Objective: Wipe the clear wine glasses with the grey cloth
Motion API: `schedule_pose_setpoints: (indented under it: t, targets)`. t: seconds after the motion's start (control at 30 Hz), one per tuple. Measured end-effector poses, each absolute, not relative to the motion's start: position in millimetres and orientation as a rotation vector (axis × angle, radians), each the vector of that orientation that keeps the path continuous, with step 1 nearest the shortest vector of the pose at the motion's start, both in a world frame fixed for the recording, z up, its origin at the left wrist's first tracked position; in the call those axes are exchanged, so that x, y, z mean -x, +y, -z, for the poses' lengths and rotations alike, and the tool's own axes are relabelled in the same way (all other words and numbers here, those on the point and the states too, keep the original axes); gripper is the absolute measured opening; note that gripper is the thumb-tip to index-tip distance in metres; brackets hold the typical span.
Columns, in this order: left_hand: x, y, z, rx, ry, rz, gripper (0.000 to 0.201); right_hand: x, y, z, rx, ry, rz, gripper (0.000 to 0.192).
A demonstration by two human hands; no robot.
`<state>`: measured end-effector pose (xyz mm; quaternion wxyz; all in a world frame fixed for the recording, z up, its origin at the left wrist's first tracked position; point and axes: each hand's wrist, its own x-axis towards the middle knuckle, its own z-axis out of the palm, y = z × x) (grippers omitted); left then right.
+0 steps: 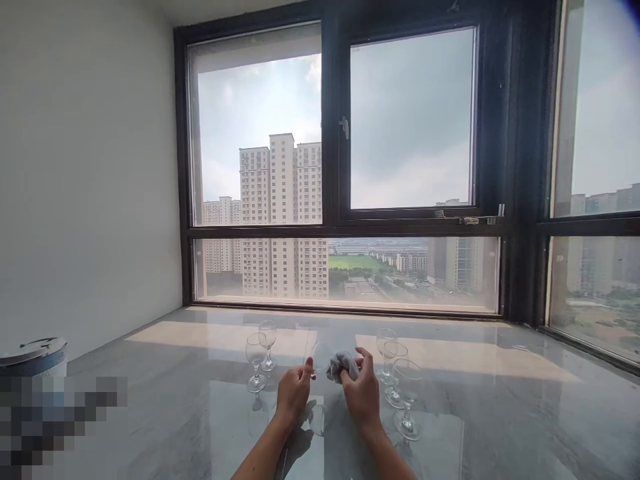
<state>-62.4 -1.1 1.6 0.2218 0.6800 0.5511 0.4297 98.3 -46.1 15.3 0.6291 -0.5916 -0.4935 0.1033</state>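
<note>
My right hand grips a crumpled grey cloth between thumb and fingers. Just to its left, my left hand is closed with the thumb up, around a clear wine glass whose faint outline shows between the hands; much of it is hidden or hard to see. Two stemmed wine glasses stand upright left of my hands, a nearer one and a farther one. On the right stand three more: a front glass, a middle glass and a back glass.
The glasses stand on a glossy grey marble-look surface with bands of sunlight across it. A white bucket is at the far left, beside a pixelated patch. Dark-framed windows rise behind, with tall buildings outside. A pale wall bounds the left.
</note>
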Motion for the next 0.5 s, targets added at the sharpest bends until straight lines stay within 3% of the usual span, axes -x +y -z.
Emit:
schedule_pose_setpoints:
  t: [0.13, 0.27, 0.5]
  targets:
    - [58.5, -4.6, -2.2, -1.927, 1.438, -1.242, 0.056, -97.0, -36.6, -3.8, 1.407, -1.177, -0.415, 0.05]
    - [53.8, -8.3, -1.4, -2.033, 1.303, -1.279, 0.037, -89.4, -33.8, 5.6, 1.329, -1.292, -0.428, 0.065]
    - [58.1, -9.5, -6.4, -2.024, 1.476, -1.195, 0.04, -82.7, -42.4, -5.9, 1.091, -1.345, -0.418, 0.074]
